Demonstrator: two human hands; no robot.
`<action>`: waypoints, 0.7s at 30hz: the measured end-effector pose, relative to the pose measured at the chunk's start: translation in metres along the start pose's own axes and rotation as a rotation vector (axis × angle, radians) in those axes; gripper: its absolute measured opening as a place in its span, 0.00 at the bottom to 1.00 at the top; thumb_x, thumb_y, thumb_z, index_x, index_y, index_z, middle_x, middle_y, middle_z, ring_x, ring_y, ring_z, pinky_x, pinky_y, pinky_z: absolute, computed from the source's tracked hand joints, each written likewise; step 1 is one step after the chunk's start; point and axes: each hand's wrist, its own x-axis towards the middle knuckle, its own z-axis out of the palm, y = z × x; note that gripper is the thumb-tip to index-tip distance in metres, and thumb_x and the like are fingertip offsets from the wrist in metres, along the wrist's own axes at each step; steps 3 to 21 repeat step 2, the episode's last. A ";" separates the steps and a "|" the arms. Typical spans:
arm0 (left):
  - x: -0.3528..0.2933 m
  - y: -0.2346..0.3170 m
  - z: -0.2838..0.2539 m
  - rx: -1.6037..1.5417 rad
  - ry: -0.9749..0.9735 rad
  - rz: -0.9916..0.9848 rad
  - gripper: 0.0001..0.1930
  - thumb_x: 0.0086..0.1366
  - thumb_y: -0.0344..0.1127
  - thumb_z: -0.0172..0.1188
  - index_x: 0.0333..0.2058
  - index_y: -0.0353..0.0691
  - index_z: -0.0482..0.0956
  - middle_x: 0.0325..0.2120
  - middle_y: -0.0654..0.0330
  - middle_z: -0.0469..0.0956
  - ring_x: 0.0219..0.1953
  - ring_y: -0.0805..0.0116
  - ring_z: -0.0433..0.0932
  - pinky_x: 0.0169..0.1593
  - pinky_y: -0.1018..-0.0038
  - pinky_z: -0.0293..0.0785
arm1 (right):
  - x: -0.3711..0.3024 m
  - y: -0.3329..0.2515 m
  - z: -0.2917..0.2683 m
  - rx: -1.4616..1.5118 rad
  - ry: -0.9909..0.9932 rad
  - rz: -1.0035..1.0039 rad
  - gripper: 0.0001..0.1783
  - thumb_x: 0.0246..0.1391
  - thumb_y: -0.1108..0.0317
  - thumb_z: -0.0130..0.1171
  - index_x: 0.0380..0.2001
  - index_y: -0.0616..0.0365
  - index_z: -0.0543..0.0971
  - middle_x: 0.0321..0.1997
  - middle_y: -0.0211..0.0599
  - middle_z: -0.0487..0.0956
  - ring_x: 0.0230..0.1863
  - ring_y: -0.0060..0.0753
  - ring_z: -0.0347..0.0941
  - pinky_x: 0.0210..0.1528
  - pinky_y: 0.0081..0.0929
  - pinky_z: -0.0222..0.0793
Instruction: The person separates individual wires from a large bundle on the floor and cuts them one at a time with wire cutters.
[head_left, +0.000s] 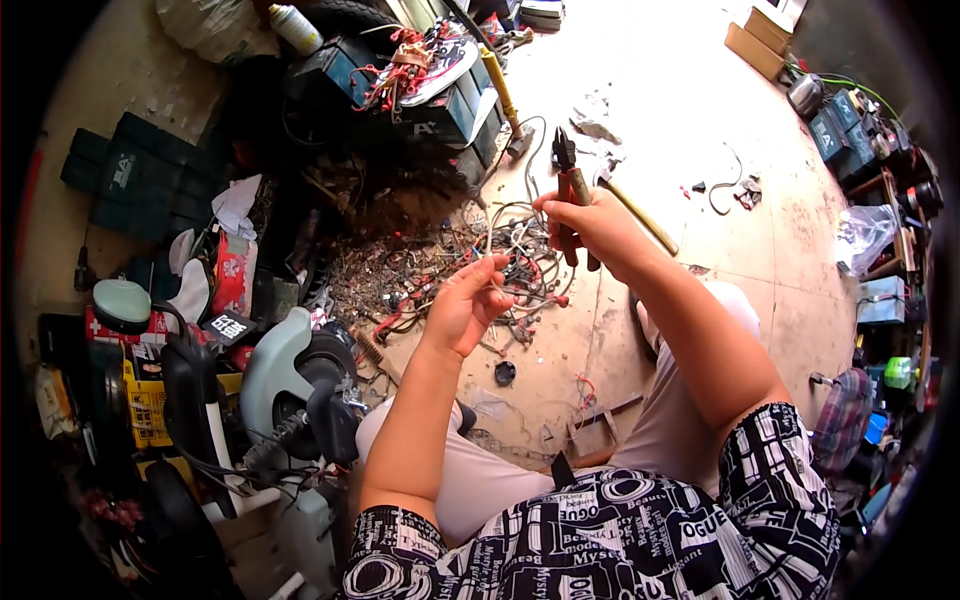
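In my right hand [592, 228] is a pair of pliers [564, 152] with dark jaws and reddish-brown handles. The jaws point away from me and look slightly apart, with nothing visible between them. To its left, my left hand [466, 305] is pinched on a thin pale cable [489, 238] that runs up from the fingertips. Below and beyond both hands lies a tangled heap of cables [535, 265], grey, black and red, on the floor.
A hammer with a yellow handle [640, 215] lies to the right of the heap. Dark battery-like boxes [345, 75] with red leads and a shoe on top stand at the far left. Scooter parts [280, 375] crowd the near left. A cluttered shelf [880, 240] lines the right.
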 end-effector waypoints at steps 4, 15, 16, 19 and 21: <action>0.002 -0.003 -0.008 -0.020 -0.031 -0.055 0.14 0.67 0.35 0.53 0.47 0.32 0.73 0.26 0.64 0.76 0.22 0.75 0.76 0.34 0.73 0.80 | 0.004 0.003 0.003 0.001 0.010 0.036 0.15 0.56 0.62 0.56 0.43 0.59 0.76 0.23 0.29 0.73 0.22 0.23 0.71 0.22 0.20 0.66; 0.002 -0.003 -0.008 -0.020 -0.031 -0.055 0.14 0.67 0.35 0.53 0.47 0.32 0.73 0.26 0.64 0.76 0.22 0.75 0.76 0.34 0.73 0.80 | 0.004 0.003 0.003 0.001 0.010 0.036 0.15 0.56 0.62 0.56 0.43 0.59 0.76 0.23 0.29 0.73 0.22 0.23 0.71 0.22 0.20 0.66; 0.002 -0.003 -0.008 -0.020 -0.031 -0.055 0.14 0.67 0.35 0.53 0.47 0.32 0.73 0.26 0.64 0.76 0.22 0.75 0.76 0.34 0.73 0.80 | 0.004 0.003 0.003 0.001 0.010 0.036 0.15 0.56 0.62 0.56 0.43 0.59 0.76 0.23 0.29 0.73 0.22 0.23 0.71 0.22 0.20 0.66; 0.002 -0.003 -0.008 -0.020 -0.031 -0.055 0.14 0.67 0.35 0.53 0.47 0.32 0.73 0.26 0.64 0.76 0.22 0.75 0.76 0.34 0.73 0.80 | 0.004 0.003 0.003 0.001 0.010 0.036 0.15 0.56 0.62 0.56 0.43 0.59 0.76 0.23 0.29 0.73 0.22 0.23 0.71 0.22 0.20 0.66; 0.002 -0.003 -0.008 -0.020 -0.031 -0.055 0.14 0.67 0.35 0.53 0.47 0.32 0.73 0.26 0.64 0.76 0.22 0.75 0.76 0.34 0.73 0.80 | 0.004 0.003 0.003 0.001 0.010 0.036 0.15 0.56 0.62 0.56 0.43 0.59 0.76 0.23 0.29 0.73 0.22 0.23 0.71 0.22 0.20 0.66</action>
